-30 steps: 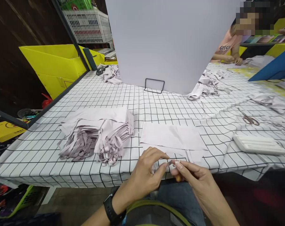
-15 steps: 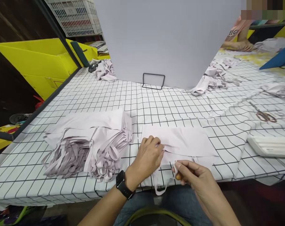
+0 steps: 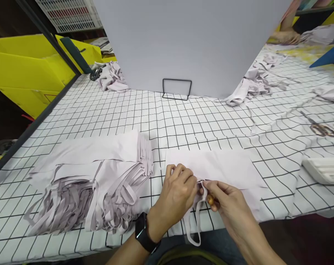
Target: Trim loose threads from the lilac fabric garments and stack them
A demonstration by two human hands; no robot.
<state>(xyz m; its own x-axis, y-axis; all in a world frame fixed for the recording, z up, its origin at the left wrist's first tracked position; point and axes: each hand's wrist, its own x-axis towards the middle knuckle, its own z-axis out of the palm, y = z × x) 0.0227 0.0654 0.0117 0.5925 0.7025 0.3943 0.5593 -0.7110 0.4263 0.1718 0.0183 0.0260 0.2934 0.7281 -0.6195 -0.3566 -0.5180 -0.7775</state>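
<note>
A pale pink fabric piece (image 3: 219, 162) lies flat on the checked tablecloth in front of me, a folded edge facing my body. My left hand (image 3: 180, 187), with a black watch on its wrist, is curled closed over this edge and grips the cloth; its fingertips are partly hidden. Close beside it, my right hand (image 3: 222, 198) pinches the end of a narrow fabric strap (image 3: 197, 221) between thumb and fingers, at the edge of the piece. The strap hangs in a loop over the table's front edge. Left of my hands sits a stack of similar strapped pieces (image 3: 114, 147).
A large grey board (image 3: 189, 44) stands behind, with a black wire stand (image 3: 177, 89) at its base. Scissors (image 3: 321, 129) and a white plastic tray (image 3: 324, 170) lie at right. Fabric scraps (image 3: 251, 84) lie near the board. Another person's hands (image 3: 287, 36) are at far right.
My right hand has moved up and left with the strap end, to the fabric edge beside my left hand. The strap loop hangs lower. The camera view has shifted slightly.
</note>
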